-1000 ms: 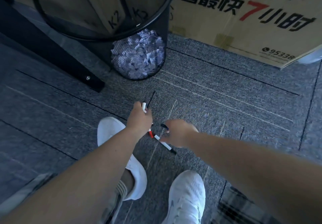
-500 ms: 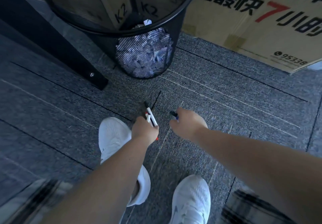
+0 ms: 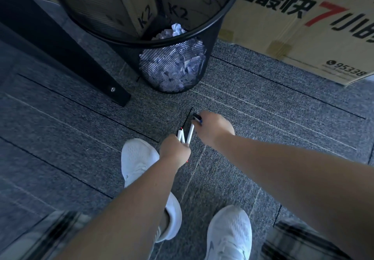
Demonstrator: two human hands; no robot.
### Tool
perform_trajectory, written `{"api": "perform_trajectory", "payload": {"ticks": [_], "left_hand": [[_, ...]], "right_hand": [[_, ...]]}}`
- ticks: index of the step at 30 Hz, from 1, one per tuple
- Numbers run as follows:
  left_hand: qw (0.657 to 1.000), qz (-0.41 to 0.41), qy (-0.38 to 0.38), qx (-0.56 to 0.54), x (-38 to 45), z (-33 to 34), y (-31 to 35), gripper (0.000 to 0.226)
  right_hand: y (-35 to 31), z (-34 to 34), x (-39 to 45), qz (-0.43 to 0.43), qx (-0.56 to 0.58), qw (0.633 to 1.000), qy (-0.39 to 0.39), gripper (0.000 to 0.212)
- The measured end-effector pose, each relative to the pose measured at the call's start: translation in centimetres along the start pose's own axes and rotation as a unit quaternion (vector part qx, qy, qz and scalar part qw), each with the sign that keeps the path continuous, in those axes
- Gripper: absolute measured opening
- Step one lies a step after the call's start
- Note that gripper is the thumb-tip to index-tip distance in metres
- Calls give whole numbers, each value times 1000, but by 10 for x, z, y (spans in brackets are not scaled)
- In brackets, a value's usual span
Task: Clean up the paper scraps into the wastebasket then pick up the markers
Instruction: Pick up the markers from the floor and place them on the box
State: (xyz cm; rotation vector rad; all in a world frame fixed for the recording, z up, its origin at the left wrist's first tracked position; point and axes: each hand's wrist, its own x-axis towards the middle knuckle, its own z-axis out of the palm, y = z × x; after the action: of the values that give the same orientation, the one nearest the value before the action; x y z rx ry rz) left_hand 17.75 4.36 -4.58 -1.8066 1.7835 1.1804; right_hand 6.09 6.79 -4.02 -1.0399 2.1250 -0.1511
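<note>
Two bare arms reach down from the bottom of the view toward a grey carpet (image 3: 60, 138). At far left, a black furniture leg (image 3: 66, 57) slants across the floor. Right of it stands a black mesh wastebasket (image 3: 174, 65), its lower part packed with white paper scraps (image 3: 172, 33), some crumpled ones showing over the near rim. Below it a white shoe (image 3: 137, 158) rests on the carpet. Just right of that shoe the left hand (image 3: 175, 148) is closed in a fist around two white markers (image 3: 185, 136), which fan upward in a narrow V, the left one showing a red tip. Touching distance to the right, the right hand (image 3: 214, 128) is curled shut on a dark marker (image 3: 197, 118) with a blue band, whose end sticks out past the knuckles; the fingers themselves are hidden. Lower right is a second white shoe (image 3: 228, 233). Along the upper right, a cardboard box (image 3: 293, 37) with black characters and a red 7 stands just beside the wastebasket
</note>
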Motion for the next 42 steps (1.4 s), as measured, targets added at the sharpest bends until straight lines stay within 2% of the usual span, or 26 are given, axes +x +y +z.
{"api": "perform_trajectory", "payload": {"ticks": [4,8,10,15,19,22,26,33,37,42], "left_hand": [[1000,1,10,-20,8,-15,8,29],[997,22,26,-64,12,-30,14,25],[996,37,25,-82,12,-36,15,21],[995,74,22,-70,12,-48,14,16],[995,75,3,-60,16,-53,15,23],[997,72,-27,-25,12,-56,22,26],[996,73,-48,12,0,-62,36,30],[993,104,-50,10,-55,-95,81,33],[988,146,-43,-12,-103,-131,119,39],[978,207,3,-27,-169,-183,167,24]], "right_hand": [[3,-2,1,48,55,997,-23,30],[-1,7,3,82,49,993,-75,55],[-6,14,3,85,34,992,-84,59],[-10,26,5,104,43,991,-68,27],[-5,22,9,112,124,980,-112,13],[0,5,9,124,142,974,-128,6],[7,-28,6,108,135,979,-105,21],[-12,-125,-32,34,133,988,-76,35],[-22,-190,-73,25,115,991,-58,28],[-45,-277,-129,4,102,995,-5,23]]}}
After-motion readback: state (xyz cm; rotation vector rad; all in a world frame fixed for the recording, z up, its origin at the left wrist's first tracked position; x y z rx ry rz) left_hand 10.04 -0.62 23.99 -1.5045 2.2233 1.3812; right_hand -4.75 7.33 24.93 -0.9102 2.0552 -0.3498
